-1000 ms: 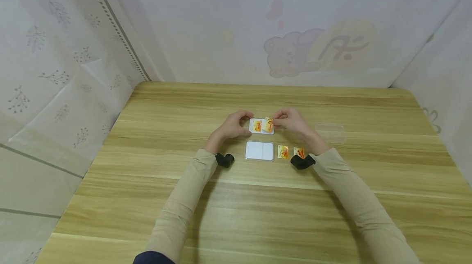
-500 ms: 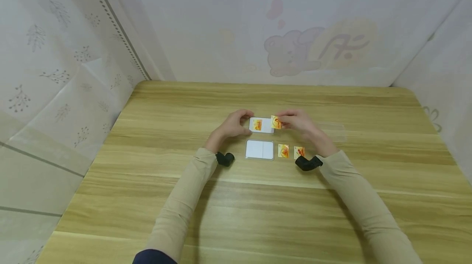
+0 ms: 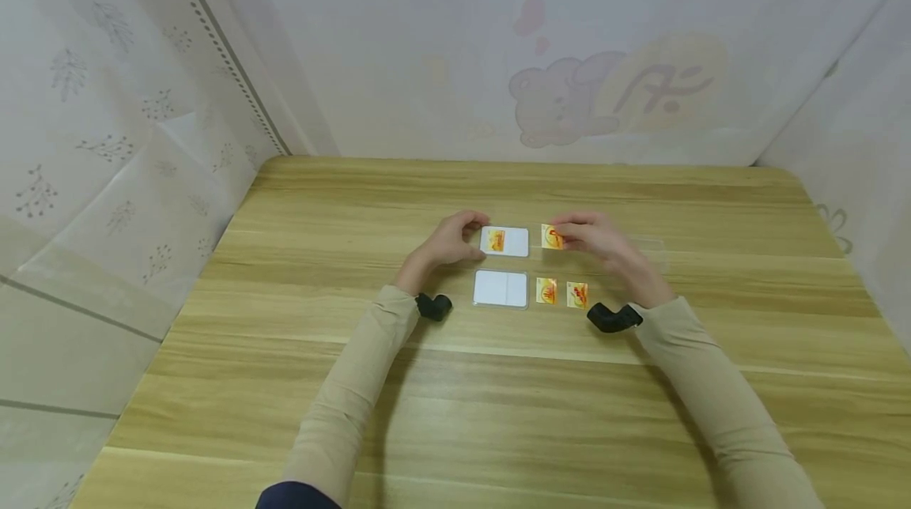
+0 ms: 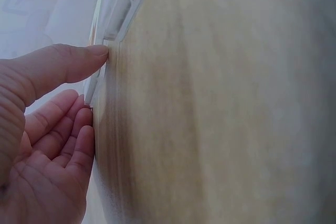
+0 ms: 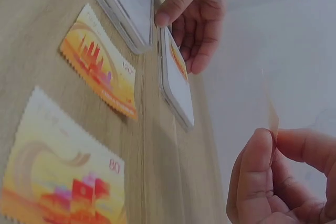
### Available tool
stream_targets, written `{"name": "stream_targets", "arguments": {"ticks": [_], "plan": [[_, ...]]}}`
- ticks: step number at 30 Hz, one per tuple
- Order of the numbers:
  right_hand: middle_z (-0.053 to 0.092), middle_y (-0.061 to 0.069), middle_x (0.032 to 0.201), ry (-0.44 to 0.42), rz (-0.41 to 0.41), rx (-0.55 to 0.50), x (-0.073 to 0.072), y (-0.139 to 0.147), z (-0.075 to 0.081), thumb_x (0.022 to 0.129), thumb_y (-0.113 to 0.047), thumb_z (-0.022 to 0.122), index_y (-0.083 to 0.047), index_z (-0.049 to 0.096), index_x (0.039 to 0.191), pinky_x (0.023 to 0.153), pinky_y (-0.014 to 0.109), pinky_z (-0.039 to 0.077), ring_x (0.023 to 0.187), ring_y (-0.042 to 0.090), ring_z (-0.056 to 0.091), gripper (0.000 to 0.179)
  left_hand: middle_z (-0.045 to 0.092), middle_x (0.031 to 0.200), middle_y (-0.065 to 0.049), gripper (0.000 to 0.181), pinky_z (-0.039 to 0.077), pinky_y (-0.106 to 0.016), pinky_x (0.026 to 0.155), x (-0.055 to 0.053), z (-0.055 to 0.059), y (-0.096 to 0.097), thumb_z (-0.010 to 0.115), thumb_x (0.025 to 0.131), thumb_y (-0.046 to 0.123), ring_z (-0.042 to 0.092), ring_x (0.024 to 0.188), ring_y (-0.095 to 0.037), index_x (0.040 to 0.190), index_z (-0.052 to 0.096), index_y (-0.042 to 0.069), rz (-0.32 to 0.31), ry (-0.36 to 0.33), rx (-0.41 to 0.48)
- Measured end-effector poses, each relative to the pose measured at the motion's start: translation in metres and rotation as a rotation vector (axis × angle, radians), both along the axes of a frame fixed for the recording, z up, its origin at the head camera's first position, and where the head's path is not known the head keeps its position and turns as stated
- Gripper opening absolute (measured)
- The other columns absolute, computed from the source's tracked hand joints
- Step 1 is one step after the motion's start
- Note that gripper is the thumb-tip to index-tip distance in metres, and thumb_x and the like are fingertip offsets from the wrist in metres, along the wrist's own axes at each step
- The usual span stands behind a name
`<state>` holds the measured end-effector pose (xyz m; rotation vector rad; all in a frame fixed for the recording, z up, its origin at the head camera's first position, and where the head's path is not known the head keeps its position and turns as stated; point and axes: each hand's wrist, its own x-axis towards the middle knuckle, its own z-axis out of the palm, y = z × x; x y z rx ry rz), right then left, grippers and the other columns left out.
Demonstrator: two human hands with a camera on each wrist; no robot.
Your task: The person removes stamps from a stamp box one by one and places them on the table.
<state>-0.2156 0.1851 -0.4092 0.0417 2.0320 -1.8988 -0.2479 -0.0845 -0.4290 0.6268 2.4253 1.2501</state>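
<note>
My right hand (image 3: 594, 239) pinches a yellow-orange postage stamp (image 3: 551, 237) between thumb and fingertips, above the table, right of the far white case. In the right wrist view this stamp (image 5: 272, 114) shows nearly edge-on. My left hand (image 3: 455, 239) holds the flat white case (image 3: 515, 242) at its left end, thumb (image 4: 89, 53) on the near edge and fingers at the far edge. An orange stamp (image 3: 496, 241) lies on the left part of that case. Nearer stands a second flat white case (image 3: 501, 288) with a clear rim and no stamp on it.
Two more stamps lie on the wooden table (image 3: 455, 414), right of the near case: one marked 120 (image 5: 100, 66) and one marked 80 (image 5: 68, 166). A clear plastic cover (image 3: 651, 252) lies behind the right hand. Printed curtains (image 3: 398, 58) hang around the table.
The right hand has lifted its stamp off the right part of the far case and moved it to the right. The left hand has stayed at the case.
</note>
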Motion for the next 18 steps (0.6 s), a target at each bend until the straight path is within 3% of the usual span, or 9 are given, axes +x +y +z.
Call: {"name": "stream_targets", "arguments": {"ticks": [18], "plan": [[0.059, -0.003, 0.087, -0.005, -0.002, 0.053, 0.001, 0.03, -0.003, 0.094, -0.006, 0.054, 0.011, 0.054, 0.117, 0.069, 0.018, 0.052, 0.074, 0.006, 0.057, 0.029, 0.052, 0.128, -0.014, 0.059, 0.035, -0.03, 0.104, 0.0, 0.0, 0.0, 0.073, 0.074, -0.003, 0.045, 0.12, -0.025, 0.128, 0.049, -0.002, 0.002, 0.003, -0.003]]}}
